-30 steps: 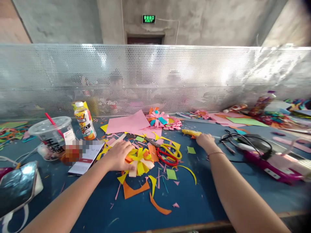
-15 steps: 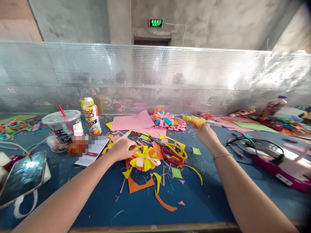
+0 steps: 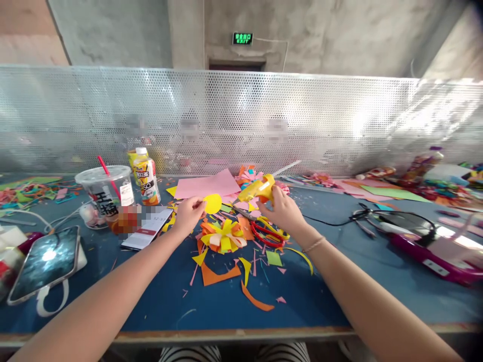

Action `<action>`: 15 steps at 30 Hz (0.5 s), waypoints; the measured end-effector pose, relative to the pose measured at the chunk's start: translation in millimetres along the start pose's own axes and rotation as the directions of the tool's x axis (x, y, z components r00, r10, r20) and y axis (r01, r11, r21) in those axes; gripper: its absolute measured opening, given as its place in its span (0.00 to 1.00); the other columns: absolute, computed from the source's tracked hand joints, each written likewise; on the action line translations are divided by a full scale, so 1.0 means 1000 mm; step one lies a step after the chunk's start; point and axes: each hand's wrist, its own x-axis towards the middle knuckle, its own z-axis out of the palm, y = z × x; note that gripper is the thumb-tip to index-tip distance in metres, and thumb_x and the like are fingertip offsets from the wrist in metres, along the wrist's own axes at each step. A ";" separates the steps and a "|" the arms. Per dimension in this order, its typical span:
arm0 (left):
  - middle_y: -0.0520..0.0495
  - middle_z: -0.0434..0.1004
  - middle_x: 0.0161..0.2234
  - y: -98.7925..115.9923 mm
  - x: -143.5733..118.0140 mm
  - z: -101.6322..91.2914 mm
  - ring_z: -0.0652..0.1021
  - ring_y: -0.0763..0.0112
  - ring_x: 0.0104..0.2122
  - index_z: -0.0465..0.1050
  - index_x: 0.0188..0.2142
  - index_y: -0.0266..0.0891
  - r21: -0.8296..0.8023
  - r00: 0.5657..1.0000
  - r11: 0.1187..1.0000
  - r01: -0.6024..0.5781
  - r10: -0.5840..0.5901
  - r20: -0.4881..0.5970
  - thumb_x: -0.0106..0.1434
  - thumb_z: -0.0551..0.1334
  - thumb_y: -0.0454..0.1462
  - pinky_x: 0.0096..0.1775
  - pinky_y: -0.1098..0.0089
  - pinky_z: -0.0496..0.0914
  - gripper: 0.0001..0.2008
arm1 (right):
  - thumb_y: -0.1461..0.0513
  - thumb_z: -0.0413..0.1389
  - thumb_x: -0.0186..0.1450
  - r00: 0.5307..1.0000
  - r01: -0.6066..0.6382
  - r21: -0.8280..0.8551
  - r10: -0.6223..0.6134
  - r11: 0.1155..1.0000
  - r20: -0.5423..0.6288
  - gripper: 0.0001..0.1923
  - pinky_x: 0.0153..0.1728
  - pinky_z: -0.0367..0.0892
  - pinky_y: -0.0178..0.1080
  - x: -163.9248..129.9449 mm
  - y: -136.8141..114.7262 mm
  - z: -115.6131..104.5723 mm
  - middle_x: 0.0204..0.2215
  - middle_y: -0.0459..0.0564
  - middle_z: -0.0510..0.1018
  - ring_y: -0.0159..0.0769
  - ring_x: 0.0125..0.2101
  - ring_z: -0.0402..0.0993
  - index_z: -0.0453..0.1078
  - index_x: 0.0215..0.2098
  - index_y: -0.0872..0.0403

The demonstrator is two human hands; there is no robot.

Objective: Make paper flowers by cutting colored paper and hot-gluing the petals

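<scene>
My left hand pinches a small yellow paper circle by its left edge, above the table. In my right hand is a yellow hot glue gun, its nozzle pointing left toward the circle and a clear glue stick jutting from its back. The nozzle and the circle are apart. Below them lies a paper flower with yellow, orange and cream petals. Red- and yellow-handled scissors rest just right of the flower, partly under my right hand.
Paper scraps surround the flower. Pink sheets and a pink flower stand behind. At left are a lidded cup, a drink bottle and phones. A purple power strip with black cables lies right, before a perforated metal screen.
My right hand has brought the glue gun left and nearer from the back right. My left hand has lifted off the flower's edge, now holding up the yellow circle.
</scene>
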 end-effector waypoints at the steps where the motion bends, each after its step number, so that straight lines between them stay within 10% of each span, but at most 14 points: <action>1: 0.50 0.72 0.21 -0.001 0.000 0.001 0.74 0.70 0.22 0.68 0.28 0.37 0.008 1.000 1.000 -0.012 0.012 0.007 0.56 0.55 0.43 0.26 0.73 0.67 0.11 | 0.49 0.46 0.60 0.999 0.037 -0.003 -0.037 0.999 0.007 0.22 0.28 0.63 0.40 -0.001 0.001 0.002 0.32 0.57 0.72 0.44 0.32 0.70 0.58 0.43 0.57; 6: 0.50 0.73 0.23 -0.005 -0.002 0.002 0.75 0.69 0.25 0.66 0.28 0.38 0.132 0.992 0.983 -0.124 0.120 0.039 0.56 0.53 0.41 0.27 0.73 0.66 0.09 | 0.50 0.44 0.62 0.974 0.227 -0.019 -0.227 0.974 0.001 0.24 0.32 0.65 0.42 -0.006 0.004 0.012 0.37 0.60 0.72 0.44 0.35 0.70 0.56 0.48 0.60; 15: 0.50 0.72 0.23 0.005 -0.009 0.006 0.76 0.68 0.23 0.64 0.29 0.38 -0.048 0.989 0.999 -0.022 0.029 0.142 0.56 0.54 0.42 0.25 0.72 0.68 0.09 | 0.52 0.42 0.64 0.980 0.185 -0.040 -0.181 0.982 0.086 0.17 0.28 0.63 0.39 -0.001 -0.008 -0.006 0.33 0.57 0.71 0.43 0.33 0.70 0.58 0.41 0.57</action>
